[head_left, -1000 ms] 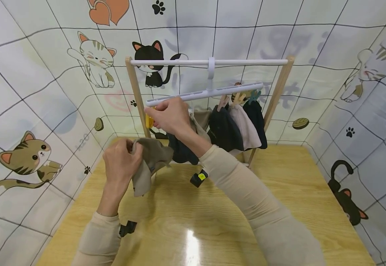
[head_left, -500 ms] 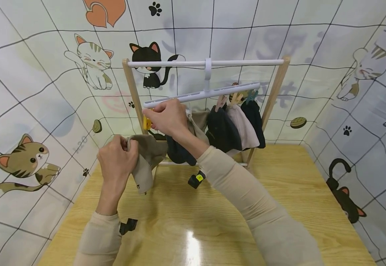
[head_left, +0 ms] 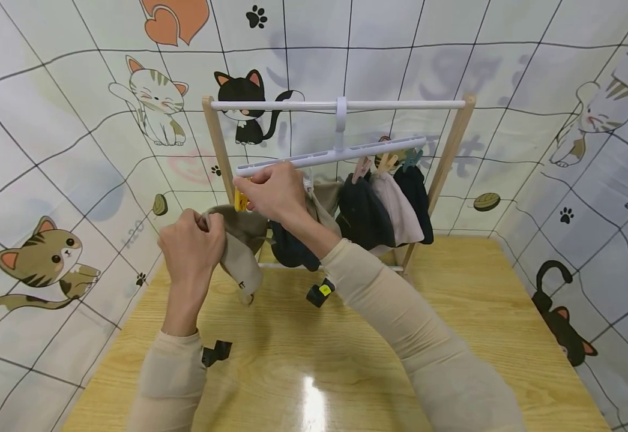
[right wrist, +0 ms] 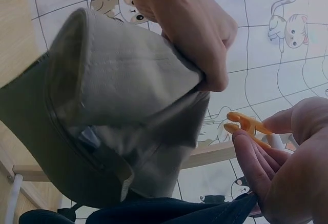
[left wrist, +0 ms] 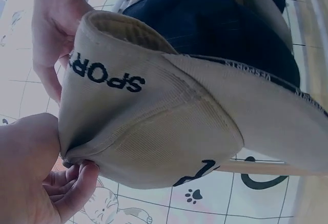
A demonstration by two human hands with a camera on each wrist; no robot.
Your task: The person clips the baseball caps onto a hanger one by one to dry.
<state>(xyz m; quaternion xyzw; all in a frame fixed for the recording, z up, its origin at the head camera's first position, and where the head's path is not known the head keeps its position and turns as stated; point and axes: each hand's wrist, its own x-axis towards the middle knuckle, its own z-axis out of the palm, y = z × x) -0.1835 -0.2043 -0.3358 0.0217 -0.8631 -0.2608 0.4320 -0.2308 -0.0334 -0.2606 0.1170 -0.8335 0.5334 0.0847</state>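
My left hand (head_left: pixel 190 249) pinches a beige baseball cap (head_left: pixel 241 225) by the top of its crown, left of the rack. In the left wrist view the cap (left wrist: pixel 148 106) has dark "SPORT" lettering, and its brim points right. My right hand (head_left: pixel 278 192) holds a yellow clothespin (head_left: pixel 240 199) just under the left end of a pale purple hanger (head_left: pixel 314 159). From the right wrist, finger and thumb squeeze the clothespin (right wrist: pixel 248 126) at its handles; its jaws are spread, facing the cap (right wrist: pixel 133 70), with a gap between them.
The hanger hooks over a rack's white bar (head_left: pixel 400 105) and tilts down to the left. Clipped along it hang several caps, among them a navy cap (head_left: pixel 292 246), a black cap (head_left: pixel 365 210) and a pink cap (head_left: pixel 397 207). The rack stands on a wooden table (head_left: pixel 379 342).
My left hand has lifted the cap slightly and turned it, so its lower end swings right toward the hanger. The right hand with the clothespin has stayed almost still.
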